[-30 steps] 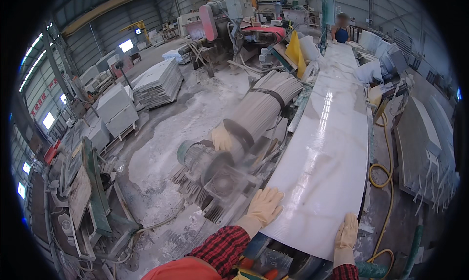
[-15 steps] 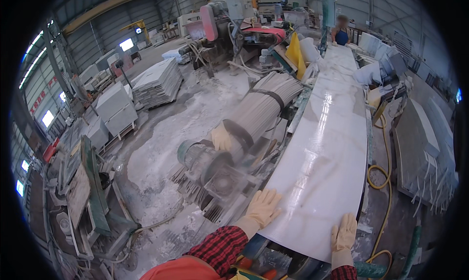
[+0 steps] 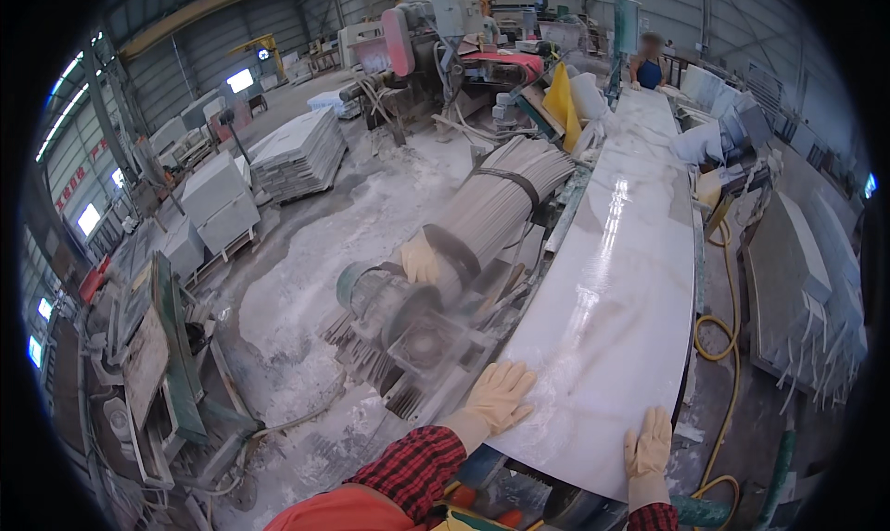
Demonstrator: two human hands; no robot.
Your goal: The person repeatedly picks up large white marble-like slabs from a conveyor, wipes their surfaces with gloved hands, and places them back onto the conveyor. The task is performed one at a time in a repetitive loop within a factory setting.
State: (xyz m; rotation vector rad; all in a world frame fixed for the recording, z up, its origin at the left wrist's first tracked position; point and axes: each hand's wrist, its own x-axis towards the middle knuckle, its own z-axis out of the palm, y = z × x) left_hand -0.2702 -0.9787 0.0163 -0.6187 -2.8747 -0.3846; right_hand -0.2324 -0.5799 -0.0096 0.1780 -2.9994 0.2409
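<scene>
On my remote feed, glare streaks a long, glossy white slab (image 3: pixel 607 295); bright rectangular windows (image 3: pixel 89 219) pierce the dim, fisheye-bent left edge.

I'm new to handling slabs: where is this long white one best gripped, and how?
Probably by both long edges near the closest corners, one per side, coming from the near end: the white slab lies flat, its broad top offering little to grip. The left hand and right hand rest open by those corners.
</scene>
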